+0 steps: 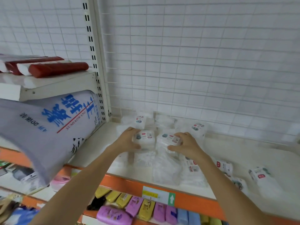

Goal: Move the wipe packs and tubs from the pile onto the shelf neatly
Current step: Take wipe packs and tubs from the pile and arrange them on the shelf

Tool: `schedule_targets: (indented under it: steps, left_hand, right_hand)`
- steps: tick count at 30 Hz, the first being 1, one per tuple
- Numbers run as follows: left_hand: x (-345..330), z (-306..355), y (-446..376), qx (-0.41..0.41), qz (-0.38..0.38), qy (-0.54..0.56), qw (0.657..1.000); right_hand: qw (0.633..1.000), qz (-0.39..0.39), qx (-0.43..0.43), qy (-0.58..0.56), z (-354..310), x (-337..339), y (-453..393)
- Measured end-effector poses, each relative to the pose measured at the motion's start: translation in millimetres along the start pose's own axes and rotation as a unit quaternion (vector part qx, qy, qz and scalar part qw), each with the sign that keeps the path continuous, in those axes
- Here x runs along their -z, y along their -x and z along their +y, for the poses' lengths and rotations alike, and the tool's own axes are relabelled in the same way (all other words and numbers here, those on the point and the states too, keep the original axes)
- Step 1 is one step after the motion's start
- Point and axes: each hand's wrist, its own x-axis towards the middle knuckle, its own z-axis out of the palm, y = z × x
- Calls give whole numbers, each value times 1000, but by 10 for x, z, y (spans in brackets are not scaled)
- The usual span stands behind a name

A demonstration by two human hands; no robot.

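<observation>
White tiled wall [211, 62], wire grid panel [162, 46], slotted upright [94, 54]

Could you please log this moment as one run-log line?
left hand: grips pack | right hand: grips pack | both on shelf

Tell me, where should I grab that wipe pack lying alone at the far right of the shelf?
Take the wipe pack across its two long sides, coming down from above. It lies apart from the pile on the shelf, so nothing seems to block your fingers. It looks like a soft, narrow block, so one hand's grip should span it; the picture is blurry there.
</observation>
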Motion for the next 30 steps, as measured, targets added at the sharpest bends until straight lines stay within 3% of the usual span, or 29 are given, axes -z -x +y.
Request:
schedule_targets:
  steps: [7, 13, 18, 24, 30]
  left_hand:
    - [248, -47, 164, -106, 63, 24, 992]
    - [216, 149, 391, -195, 74, 110, 972]
    - [-137, 479, 533, -304, 12, 140, 942]
    - [-689, 1181, 915, -376, -116, 173, 903]
    - [-1261, 1973, 1335, -412, -188, 199, 869]
  right_hand:
    - [995, 80, 41, 42, -105, 143, 359]
    - [986, 164, 3, 12, -28, 246, 1045]
    - [970, 231, -66, 45, 183, 335, 1917]
    - [932, 313, -169, 68, 422, 400, 3117]
    - [894, 371, -235, 84, 595, 519, 4211]
